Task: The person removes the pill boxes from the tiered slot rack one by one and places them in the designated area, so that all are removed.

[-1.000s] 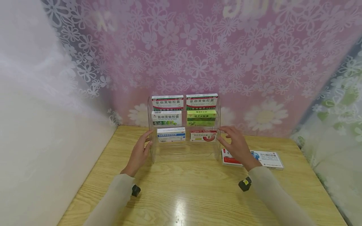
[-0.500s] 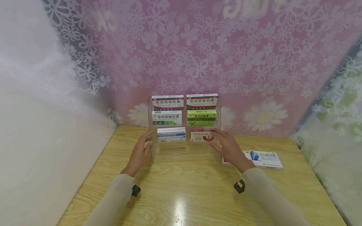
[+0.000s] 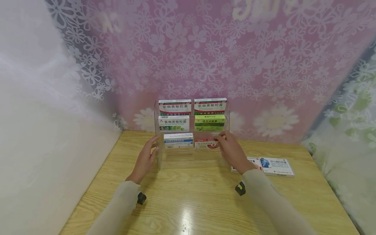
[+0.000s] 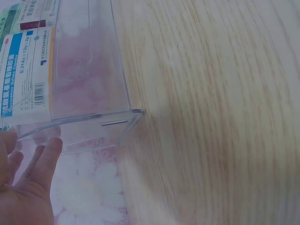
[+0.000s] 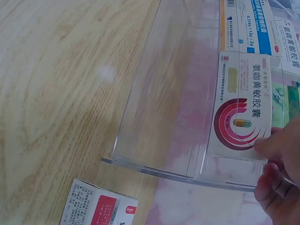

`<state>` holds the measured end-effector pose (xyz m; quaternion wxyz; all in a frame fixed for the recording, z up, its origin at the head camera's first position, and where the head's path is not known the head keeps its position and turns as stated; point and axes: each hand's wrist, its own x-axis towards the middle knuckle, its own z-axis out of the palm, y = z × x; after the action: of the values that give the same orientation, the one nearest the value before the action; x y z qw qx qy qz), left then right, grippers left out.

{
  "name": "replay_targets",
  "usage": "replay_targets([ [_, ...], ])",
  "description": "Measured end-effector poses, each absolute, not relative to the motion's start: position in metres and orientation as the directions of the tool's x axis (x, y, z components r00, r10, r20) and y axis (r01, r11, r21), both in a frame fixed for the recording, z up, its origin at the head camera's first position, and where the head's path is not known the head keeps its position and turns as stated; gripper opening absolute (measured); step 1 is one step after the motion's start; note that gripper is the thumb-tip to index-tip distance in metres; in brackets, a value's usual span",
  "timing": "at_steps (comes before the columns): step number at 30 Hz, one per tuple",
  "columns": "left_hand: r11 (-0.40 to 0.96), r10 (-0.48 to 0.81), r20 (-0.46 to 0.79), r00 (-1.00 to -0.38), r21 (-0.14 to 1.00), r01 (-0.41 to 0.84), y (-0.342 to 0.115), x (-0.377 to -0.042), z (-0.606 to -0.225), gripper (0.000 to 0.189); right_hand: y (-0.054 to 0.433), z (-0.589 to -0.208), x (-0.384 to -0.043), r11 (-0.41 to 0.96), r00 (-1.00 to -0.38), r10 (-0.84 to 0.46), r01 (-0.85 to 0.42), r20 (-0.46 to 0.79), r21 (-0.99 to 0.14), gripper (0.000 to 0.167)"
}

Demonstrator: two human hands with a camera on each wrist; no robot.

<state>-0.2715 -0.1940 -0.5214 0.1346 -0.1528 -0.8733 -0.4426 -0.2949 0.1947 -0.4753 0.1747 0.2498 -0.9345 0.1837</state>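
Observation:
A clear tiered display rack (image 3: 179, 159) stands against the back curtain with medicine boxes on its tiers. My left hand (image 3: 144, 161) is at the rack's left side, its fingertips touching the outer face of the side panel in the left wrist view. My right hand (image 3: 234, 151) pinches the right end of a white and red medicine box (image 5: 241, 105) on the lower occupied tier, thumb on its front. That box sits right beside a blue and white medicine box (image 3: 178, 142); their neighbouring ends meet in the right wrist view.
Above are a green box (image 3: 209, 123), a white and green box (image 3: 174, 124) and two red-trimmed boxes, left (image 3: 174, 107) and right (image 3: 210, 106). Flat on the wooden table (image 3: 188, 202), right of the rack, lies a white box with a blue picture (image 3: 277, 167) beside a red-marked box (image 5: 105, 206).
My right hand has moved left from the rack's right side and taken hold of the white and red medicine box. The box has shifted slightly left towards the blue and white one. My left hand stays put.

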Motion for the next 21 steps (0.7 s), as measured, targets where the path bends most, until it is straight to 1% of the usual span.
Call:
replay_targets([
  [3, 0.565, 0.153, 0.373, -0.915, 0.726, 0.391, -0.193, -0.272, -0.523, 0.057, 0.194, -0.476, -0.295, 0.826, -0.823, -0.386, -0.51, 0.416, -0.242, 0.034],
  [5, 0.566, 0.152, 0.372, -0.916, 0.727, 0.39, -0.192, -0.272, -0.523, 0.057, 0.195, -0.476, -0.296, 0.826, -0.813, -0.38, -0.513, 0.44, -0.233, 0.033],
  [9, 0.567, 0.153, 0.373, -0.915, 0.725, 0.391, -0.192, -0.272, -0.524, 0.059, 0.197, -0.471, -0.297, 0.791, -0.757, -0.368, -0.56, 0.539, -0.246, 0.028],
  [11, 0.568, 0.155, 0.373, -0.915, 0.724, 0.392, -0.192, -0.272, -0.525, 0.06, 0.2, -0.465, -0.295, 0.757, -0.727, -0.351, -0.591, 0.59, -0.278, 0.024],
  [14, 0.564, 0.155, 0.369, -0.916, 0.729, 0.389, -0.192, -0.273, -0.525, 0.06, 0.207, -0.454, -0.29, 0.711, -0.703, -0.308, -0.618, 0.641, -0.336, 0.022],
  [17, 0.567, 0.149, 0.369, -0.917, 0.728, 0.385, -0.193, -0.273, -0.526, 0.059, 0.219, -0.445, -0.285, 0.695, -0.705, -0.264, -0.612, 0.658, -0.378, 0.023],
  [21, 0.576, 0.142, 0.383, -0.913, 0.718, 0.391, -0.193, -0.272, -0.527, 0.059, 0.243, -0.442, -0.28, 0.698, -0.746, -0.233, -0.575, 0.624, -0.427, 0.024],
])
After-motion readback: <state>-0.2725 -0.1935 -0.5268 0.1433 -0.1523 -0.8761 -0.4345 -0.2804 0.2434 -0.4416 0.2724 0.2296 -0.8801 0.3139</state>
